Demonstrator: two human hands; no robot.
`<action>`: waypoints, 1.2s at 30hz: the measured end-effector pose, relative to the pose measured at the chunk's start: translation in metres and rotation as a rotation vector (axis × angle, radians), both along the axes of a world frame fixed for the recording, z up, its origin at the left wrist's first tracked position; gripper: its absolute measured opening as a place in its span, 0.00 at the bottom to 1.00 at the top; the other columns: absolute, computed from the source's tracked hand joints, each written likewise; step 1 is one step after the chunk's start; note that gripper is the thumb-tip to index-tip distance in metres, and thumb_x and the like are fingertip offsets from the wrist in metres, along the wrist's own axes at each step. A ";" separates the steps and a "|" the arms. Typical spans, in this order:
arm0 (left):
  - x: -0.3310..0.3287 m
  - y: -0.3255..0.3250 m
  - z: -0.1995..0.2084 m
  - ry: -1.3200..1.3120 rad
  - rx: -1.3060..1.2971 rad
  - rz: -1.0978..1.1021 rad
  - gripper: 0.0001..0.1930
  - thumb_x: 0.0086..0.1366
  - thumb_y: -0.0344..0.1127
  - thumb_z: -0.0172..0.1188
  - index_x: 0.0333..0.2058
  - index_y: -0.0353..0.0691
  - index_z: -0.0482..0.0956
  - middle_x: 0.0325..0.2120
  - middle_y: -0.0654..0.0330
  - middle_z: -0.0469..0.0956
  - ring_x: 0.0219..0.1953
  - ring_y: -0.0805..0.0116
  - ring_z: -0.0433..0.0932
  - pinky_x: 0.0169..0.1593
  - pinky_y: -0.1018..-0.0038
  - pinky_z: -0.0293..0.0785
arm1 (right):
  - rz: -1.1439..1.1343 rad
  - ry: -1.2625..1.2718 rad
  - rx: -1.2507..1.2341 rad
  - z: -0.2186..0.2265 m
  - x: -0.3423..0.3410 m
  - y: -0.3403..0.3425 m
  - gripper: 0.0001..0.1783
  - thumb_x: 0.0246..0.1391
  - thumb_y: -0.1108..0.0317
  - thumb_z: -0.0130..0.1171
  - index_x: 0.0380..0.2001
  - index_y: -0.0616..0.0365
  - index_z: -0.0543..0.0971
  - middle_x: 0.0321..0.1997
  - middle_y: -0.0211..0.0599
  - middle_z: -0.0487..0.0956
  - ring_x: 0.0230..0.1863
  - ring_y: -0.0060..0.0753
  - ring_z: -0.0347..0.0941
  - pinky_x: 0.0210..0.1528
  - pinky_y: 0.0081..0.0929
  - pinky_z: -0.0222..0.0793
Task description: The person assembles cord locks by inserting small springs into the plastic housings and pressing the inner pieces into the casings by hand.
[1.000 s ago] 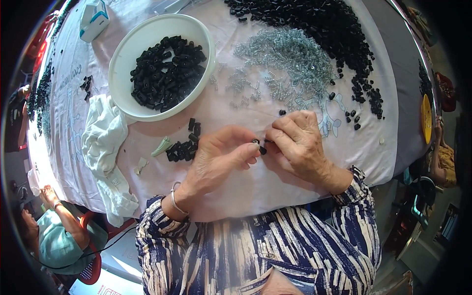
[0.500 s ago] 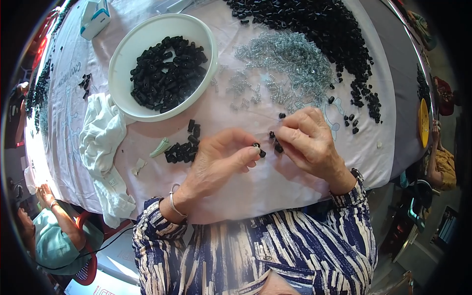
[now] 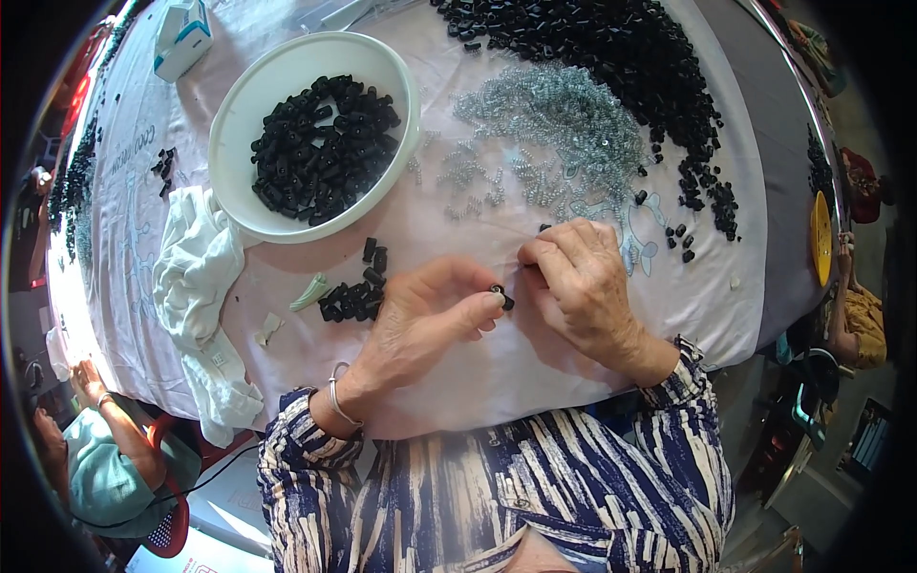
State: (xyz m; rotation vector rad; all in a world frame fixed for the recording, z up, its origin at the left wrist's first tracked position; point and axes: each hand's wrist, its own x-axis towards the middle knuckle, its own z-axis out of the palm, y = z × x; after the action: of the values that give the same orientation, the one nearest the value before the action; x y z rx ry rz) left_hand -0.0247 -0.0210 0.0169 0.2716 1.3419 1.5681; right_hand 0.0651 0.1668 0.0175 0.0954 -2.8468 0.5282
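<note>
My left hand [image 3: 425, 320] pinches a small black plastic piece [image 3: 500, 294] between thumb and fingertips. My right hand [image 3: 583, 282] sits just to its right, fingers curled and pinched together close to that piece; what it holds is hidden. A small cluster of black pieces [image 3: 355, 291] lies left of my left hand. A white bowl [image 3: 239, 143] further back holds many black pieces. Beyond my hands lie a heap of small metal springs [image 3: 559, 119] and a large heap of black pieces [image 3: 611, 53].
A crumpled white cloth [image 3: 196, 277] lies at the left on the pale tablecloth [image 3: 458, 372]. A white and blue box [image 3: 181, 33] stands at the far left corner. Another person in a teal top [image 3: 95, 458] sits at lower left. More people are at the right.
My right hand has drawn back slightly from the left hand. The left hand keeps hold of the black piece.
</note>
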 end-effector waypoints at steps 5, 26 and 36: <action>0.002 0.000 0.000 0.031 -0.002 -0.003 0.10 0.62 0.32 0.61 0.40 0.34 0.77 0.32 0.64 0.78 0.33 0.79 0.76 0.36 0.81 0.75 | -0.012 -0.140 -0.767 0.010 0.003 0.011 0.10 0.44 0.83 0.60 0.33 0.63 0.76 0.34 0.36 0.77 0.36 0.30 0.73 0.39 0.27 0.67; 0.005 -0.002 0.000 0.038 0.012 -0.028 0.10 0.62 0.32 0.62 0.40 0.35 0.77 0.30 0.65 0.78 0.33 0.79 0.76 0.36 0.82 0.74 | -0.189 -0.451 -1.603 0.013 0.012 0.015 0.07 0.53 0.77 0.59 0.37 0.60 0.78 0.33 0.29 0.81 0.34 0.16 0.76 0.37 0.14 0.71; 0.005 -0.002 0.000 0.031 0.008 -0.035 0.09 0.62 0.32 0.62 0.40 0.35 0.77 0.30 0.66 0.78 0.33 0.80 0.75 0.36 0.83 0.74 | -0.069 -0.361 -1.553 0.009 0.012 0.011 0.09 0.52 0.81 0.57 0.38 0.62 0.78 0.37 0.27 0.76 0.36 0.13 0.71 0.36 0.12 0.68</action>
State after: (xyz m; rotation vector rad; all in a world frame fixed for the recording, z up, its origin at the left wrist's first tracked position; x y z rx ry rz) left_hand -0.0193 -0.0234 0.0168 0.3235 1.3480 1.5460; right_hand 0.0770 0.1781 0.0263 -0.3932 -1.8611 2.6115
